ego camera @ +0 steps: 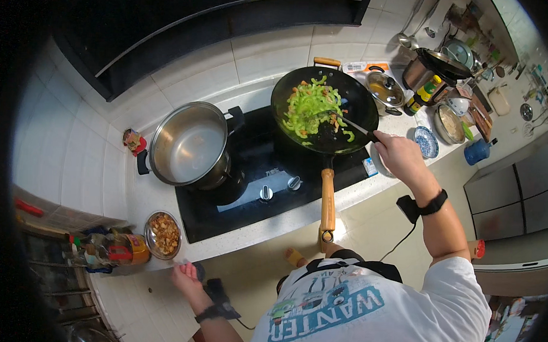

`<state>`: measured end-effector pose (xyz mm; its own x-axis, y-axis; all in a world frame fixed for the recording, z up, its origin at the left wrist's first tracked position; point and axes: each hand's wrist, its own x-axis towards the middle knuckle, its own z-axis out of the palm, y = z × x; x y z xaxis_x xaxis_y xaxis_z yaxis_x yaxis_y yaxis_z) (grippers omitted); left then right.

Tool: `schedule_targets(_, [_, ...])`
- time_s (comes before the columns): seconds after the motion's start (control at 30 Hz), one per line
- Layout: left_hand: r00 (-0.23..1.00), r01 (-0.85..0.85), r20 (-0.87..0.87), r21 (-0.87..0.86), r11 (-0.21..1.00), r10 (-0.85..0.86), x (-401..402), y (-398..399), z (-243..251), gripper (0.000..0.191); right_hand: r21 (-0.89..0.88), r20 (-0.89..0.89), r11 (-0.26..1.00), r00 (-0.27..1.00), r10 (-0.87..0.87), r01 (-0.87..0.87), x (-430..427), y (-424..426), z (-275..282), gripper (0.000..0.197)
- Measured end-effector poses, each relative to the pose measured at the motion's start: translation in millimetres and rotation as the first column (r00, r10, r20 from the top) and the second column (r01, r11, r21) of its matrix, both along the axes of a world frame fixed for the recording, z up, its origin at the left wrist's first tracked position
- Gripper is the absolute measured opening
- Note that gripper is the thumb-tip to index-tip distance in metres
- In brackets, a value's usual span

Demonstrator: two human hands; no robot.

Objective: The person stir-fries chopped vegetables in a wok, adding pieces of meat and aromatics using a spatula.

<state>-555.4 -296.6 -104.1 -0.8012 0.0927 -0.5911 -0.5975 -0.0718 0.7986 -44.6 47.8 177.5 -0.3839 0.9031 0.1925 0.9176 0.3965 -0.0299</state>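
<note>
My right hand (403, 159) grips the dark handle of a metal spatula (355, 125), whose head is among the food in a black wok (311, 145). Sliced green vegetables (310, 106), perhaps peppers or celery, are mixed with small orange-brown pieces in the wok. Its wooden handle (328, 195) points toward me, with no hand on it. My left hand (188, 279) is low at the counter's front edge, just below a bowl of browned pieces (164, 235). Its fingers are partly curled, and a dark item shows behind them; I cannot tell if it is held.
A large steel pot (189, 143) stands on the left of the black cooktop (256, 170). Oil bottles (117, 249) are beside the bowl. To the right are a lidded pot (385, 91), a sauce bottle (422, 95), a blue-patterned dish (425, 142) and a steel bowl (449, 124).
</note>
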Motion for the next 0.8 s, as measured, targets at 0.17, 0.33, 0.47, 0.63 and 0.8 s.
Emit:
schedule_targets(0.17, [0.900,0.431,-0.090,0.040,0.901,-0.426,103.9,12.9,60.5,0.026,-0.314,0.038,0.947,0.998,-0.054,0.063,2.1,-36.9,58.0,0.029])
schedule_targets(0.33, [0.474,0.847,-0.068,0.307,0.434,-0.878,186.1,106.2,118.3,0.026,-0.141,-0.130,0.990,0.992,-0.002,-0.017,-24.1,-8.9,-25.2,0.033])
schedule_targets(0.47, [0.214,0.931,-0.082,0.318,0.178,-0.973,238.7,157.6,138.2,0.032,-0.089,-0.148,0.996,0.989,-0.021,0.008,-46.4,19.6,-39.4,0.033])
schedule_targets(0.63, [-0.031,0.893,-0.078,0.446,-0.063,-0.996,284.7,198.7,155.9,0.052,0.045,-0.144,0.999,0.990,-0.002,0.009,-43.6,47.8,-70.9,0.035])
schedule_targets(0.8, [0.016,0.915,-0.060,0.404,-0.010,-0.998,302.8,214.6,152.8,0.060,-0.053,0.045,0.998,0.998,0.040,-0.038,3.2,30.0,-27.1,0.033])
